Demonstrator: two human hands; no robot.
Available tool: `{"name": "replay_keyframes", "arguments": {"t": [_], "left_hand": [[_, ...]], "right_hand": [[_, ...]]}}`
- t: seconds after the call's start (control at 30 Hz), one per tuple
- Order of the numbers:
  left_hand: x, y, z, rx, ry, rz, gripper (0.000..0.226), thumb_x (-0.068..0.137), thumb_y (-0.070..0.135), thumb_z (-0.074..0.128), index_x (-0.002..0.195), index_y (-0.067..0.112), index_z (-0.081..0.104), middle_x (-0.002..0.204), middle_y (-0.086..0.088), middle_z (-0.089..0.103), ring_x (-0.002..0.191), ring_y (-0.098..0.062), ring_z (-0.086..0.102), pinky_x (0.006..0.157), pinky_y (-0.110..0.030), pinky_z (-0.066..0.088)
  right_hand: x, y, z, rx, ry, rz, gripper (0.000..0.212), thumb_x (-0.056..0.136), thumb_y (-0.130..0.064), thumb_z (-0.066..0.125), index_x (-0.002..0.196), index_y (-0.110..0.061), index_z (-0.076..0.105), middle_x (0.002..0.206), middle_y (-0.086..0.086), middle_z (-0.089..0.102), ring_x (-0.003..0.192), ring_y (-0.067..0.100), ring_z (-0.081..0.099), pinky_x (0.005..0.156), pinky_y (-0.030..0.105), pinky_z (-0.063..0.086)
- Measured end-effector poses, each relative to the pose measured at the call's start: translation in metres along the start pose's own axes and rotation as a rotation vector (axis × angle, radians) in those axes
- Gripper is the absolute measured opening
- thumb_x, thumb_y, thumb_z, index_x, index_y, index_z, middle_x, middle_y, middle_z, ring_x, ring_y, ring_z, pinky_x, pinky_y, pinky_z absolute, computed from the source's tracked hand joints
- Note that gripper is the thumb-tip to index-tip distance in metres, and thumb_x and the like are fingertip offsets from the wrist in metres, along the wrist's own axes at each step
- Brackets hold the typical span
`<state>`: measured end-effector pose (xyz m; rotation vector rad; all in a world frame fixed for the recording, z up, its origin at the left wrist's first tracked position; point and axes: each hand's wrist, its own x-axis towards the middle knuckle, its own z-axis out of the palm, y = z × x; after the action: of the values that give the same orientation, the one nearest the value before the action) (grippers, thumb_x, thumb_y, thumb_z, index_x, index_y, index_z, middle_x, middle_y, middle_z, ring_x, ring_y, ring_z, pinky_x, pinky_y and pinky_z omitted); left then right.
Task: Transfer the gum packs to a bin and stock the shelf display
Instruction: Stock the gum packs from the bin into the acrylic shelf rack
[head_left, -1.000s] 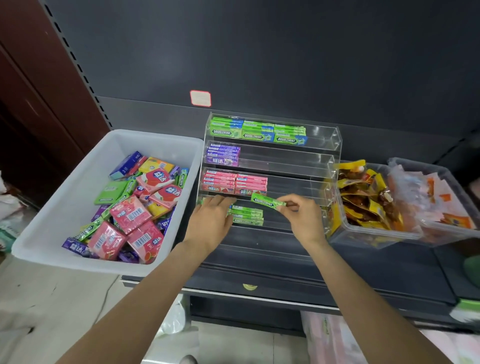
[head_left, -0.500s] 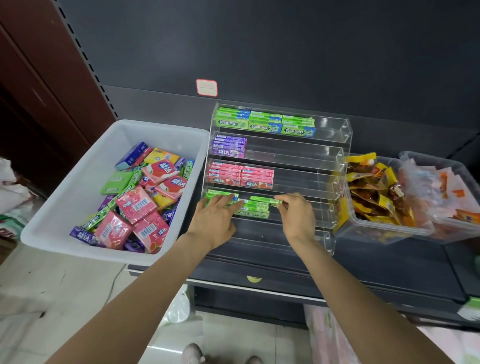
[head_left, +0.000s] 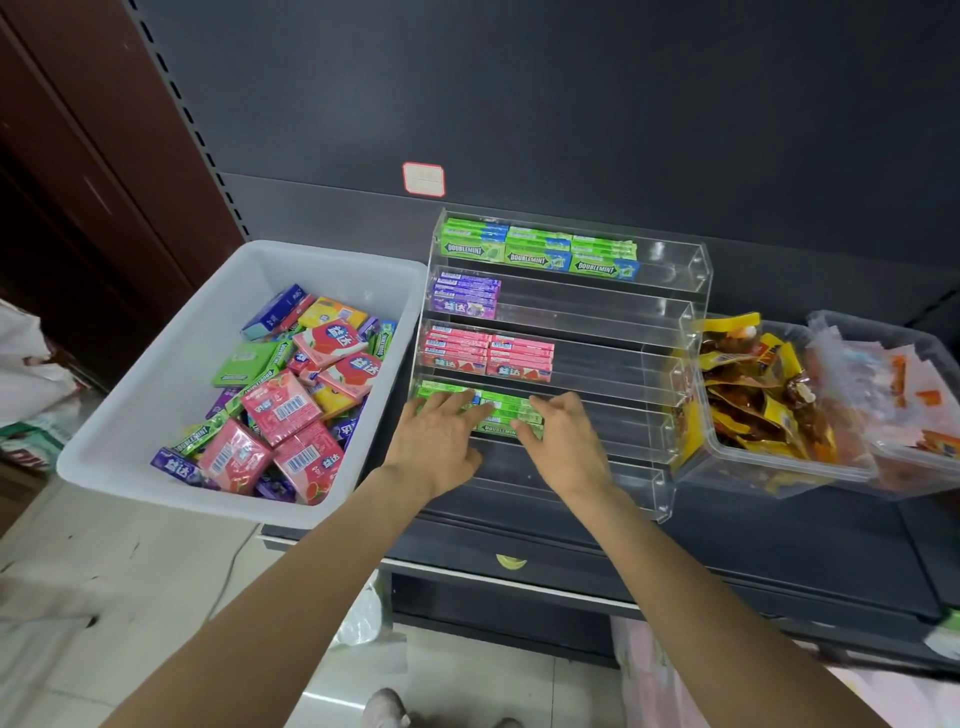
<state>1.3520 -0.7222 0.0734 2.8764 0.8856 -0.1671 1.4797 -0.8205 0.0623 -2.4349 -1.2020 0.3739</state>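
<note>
- Stocking is partly done: the clear tiered display rack (head_left: 691, 317) has packs on four tiers, all bunched at the left, with the right side of each tier bare and the nearest tier bare too.
- Far tier holds three stacks of green and blue gum packs (head_left: 540, 252); next tier down has one purple stack (head_left: 466, 296); below that sit two pink stacks (head_left: 488, 353).
- On the fourth tier lie green gum packs (head_left: 506, 410), and both hands rest on them.
- Left hand (head_left: 441, 441) lies flat with fingers spread over the left green stack; right hand (head_left: 563, 441) touches the right end of the stack with loosely curled fingers. Neither looks clamped around a pack; they seem to be pressing or squaring the row.
- White bin (head_left: 156, 374), left of the rack, still holds a loose heap of pink, purple, green, yellow and blue packs, so plenty seems left to shelve.
- Right of the rack, a clear tub (head_left: 727, 452) holds yellow and brown snack wrappers; another tub beyond holds pale packets.
</note>
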Motion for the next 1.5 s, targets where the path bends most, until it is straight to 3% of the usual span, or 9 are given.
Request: {"name": "replay_keyframes", "arguments": {"t": [0.17,0.33,0.43,0.7,0.83,0.97,1.13,1.3,1.5], "left_hand": [[-0.01,-0.005,-0.016,-0.153,0.179,-0.042,0.05,0.092,0.026,0.048,0.141,0.024,0.037,0.145,0.0,0.039,0.133,-0.019,0.035,0.108,-0.036,0.028],[-0.024,-0.048,-0.048,-0.308,0.475,-0.086,0.027,0.089,0.014,0.055,0.115,0.014,0.061,0.109,-0.006,0.063,0.099,-0.026,0.058,0.084,-0.038,0.046],[-0.022,-0.096,-0.063,-0.369,0.548,-0.193,0.024,0.088,0.013,0.055,0.11,0.013,0.064,0.105,-0.008,0.064,0.091,-0.027,0.06,0.08,-0.038,0.05],[0.03,-0.232,-0.062,-0.394,0.371,-0.29,0.026,0.088,0.018,0.056,0.114,0.013,0.058,0.111,-0.012,0.058,0.107,-0.034,0.052,0.087,-0.041,0.044],[0.06,-0.265,-0.05,-0.387,0.173,-0.212,0.041,0.089,0.026,0.057,0.127,0.016,0.049,0.129,-0.007,0.049,0.121,-0.028,0.041,0.099,-0.038,0.038],[0.079,-0.278,-0.035,-0.334,0.049,-0.095,0.061,0.087,0.044,0.057,0.14,0.024,0.036,0.147,0.0,0.035,0.137,-0.022,0.027,0.11,-0.037,0.026],[0.085,-0.288,-0.016,-0.163,-0.115,-0.022,0.084,0.084,0.066,0.046,0.15,0.028,0.011,0.159,0.004,-0.003,0.145,-0.016,-0.008,0.117,-0.039,0.001],[0.085,-0.29,-0.012,-0.169,-0.12,-0.016,0.081,0.084,0.067,0.042,0.149,0.029,0.014,0.159,0.004,-0.003,0.145,-0.016,-0.011,0.118,-0.042,0.0],[0.087,-0.289,-0.014,-0.2,-0.112,-0.021,0.079,0.083,0.065,0.047,0.148,0.029,0.02,0.159,0.004,0.003,0.145,-0.017,-0.008,0.117,-0.041,0.002]], "right_hand": [[-0.004,-0.013,-0.007,0.026,0.079,-0.101,0.042,0.095,-0.032,0.05,0.133,-0.013,0.051,0.121,0.001,0.046,0.114,0.015,0.049,0.09,0.028,0.047],[0.009,-0.063,-0.01,0.239,0.146,-0.236,0.028,0.094,-0.017,0.051,0.119,-0.011,0.062,0.116,0.0,0.056,0.11,0.015,0.052,0.095,0.024,0.04],[0.027,-0.105,-0.004,0.334,0.152,-0.276,0.025,0.092,-0.011,0.052,0.113,-0.009,0.064,0.111,0.002,0.058,0.102,0.014,0.055,0.095,0.027,0.043],[0.1,-0.2,0.041,0.326,0.068,-0.217,0.026,0.093,-0.011,0.052,0.117,-0.008,0.06,0.117,0.006,0.056,0.104,0.018,0.058,0.095,0.029,0.046],[0.138,-0.212,0.074,0.176,-0.059,-0.036,0.023,0.093,-0.016,0.052,0.114,-0.008,0.057,0.116,0.009,0.057,0.104,0.023,0.056,0.084,0.026,0.04],[0.157,-0.211,0.094,0.053,-0.131,0.082,0.014,0.093,-0.011,0.05,0.105,-0.011,0.057,0.11,0.008,0.059,0.09,0.022,0.058,0.073,0.027,0.043],[0.174,-0.211,0.106,-0.029,-0.17,0.085,0.047,0.091,0.001,0.049,0.135,-0.014,0.047,0.131,0.009,0.053,0.119,0.027,0.052,0.101,0.036,0.043],[0.181,-0.211,0.105,-0.06,-0.151,0.069,0.016,0.092,-0.009,0.052,0.101,-0.012,0.064,0.102,0.008,0.063,0.086,0.022,0.06,0.072,0.026,0.045],[0.177,-0.218,0.082,-0.233,-0.148,0.004,0.01,0.09,-0.013,0.054,0.096,-0.011,0.061,0.102,0.007,0.052,0.086,0.024,0.054,0.068,0.028,0.035]]}}
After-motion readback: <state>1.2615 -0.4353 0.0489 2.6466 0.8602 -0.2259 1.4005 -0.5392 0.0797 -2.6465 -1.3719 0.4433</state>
